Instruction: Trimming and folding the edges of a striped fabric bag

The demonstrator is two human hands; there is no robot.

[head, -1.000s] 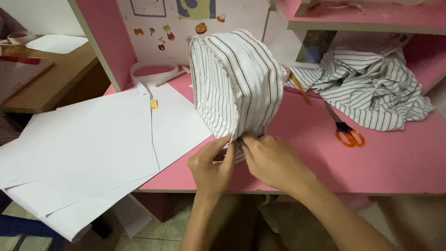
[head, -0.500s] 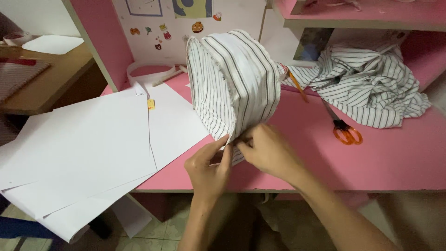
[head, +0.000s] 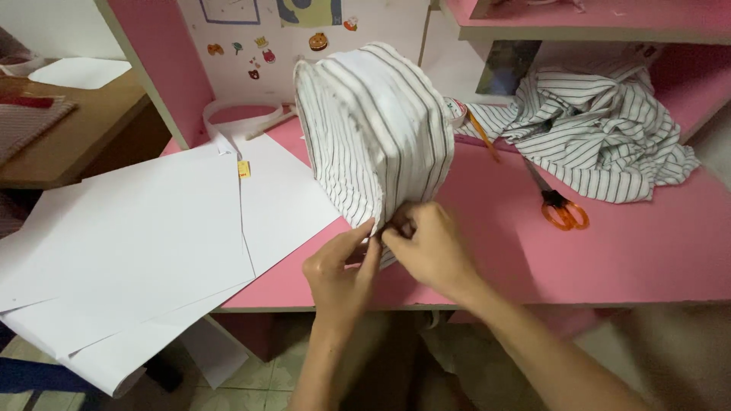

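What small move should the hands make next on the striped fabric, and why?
Probably pull the lower edge tighter. Both the left hand and the right hand pinch the bottom edge of the striped fabric cover, which wraps a boxy form on the pink desk, and its corner looks bunched.

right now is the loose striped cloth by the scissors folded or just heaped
Heaped, not folded: the loose striped cloth lies crumpled in uneven bunches on the pink desk, behind the scissors.
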